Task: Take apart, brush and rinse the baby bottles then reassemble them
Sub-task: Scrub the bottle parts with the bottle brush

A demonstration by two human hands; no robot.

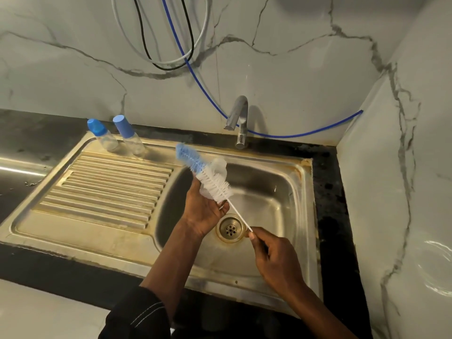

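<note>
Brush point(208, 174) work sits over the basin of a steel sink point(302, 192). The left hand point(203, 211) is held palm up above the basin, its fingers curled round a small translucent piece point(219, 165); which part of a bottle it is cannot be told. The brush lies slantwise across that piece, its white bristles against it and its blue bristle tip pointing up and away towards the drainboard point(105, 189). The right hand point(274, 255) pinches the near end of the brush's thin white stem between thumb and fingers, just above the drain point(230, 228).

Two clear baby bottles stand side by side at the far edge of the drainboard, near the wall, well apart from the hands: the left bottle point(102, 135) and the right bottle point(130, 135), each with a blue cap on. Both look tilted in the wide lens.

A chrome faucet point(238, 118) rises behind the basin, and no water shows at its spout. A blue hose point(305, 133) runs along the marble wall behind it. The dark table point(327, 192) frames the sink.
</note>
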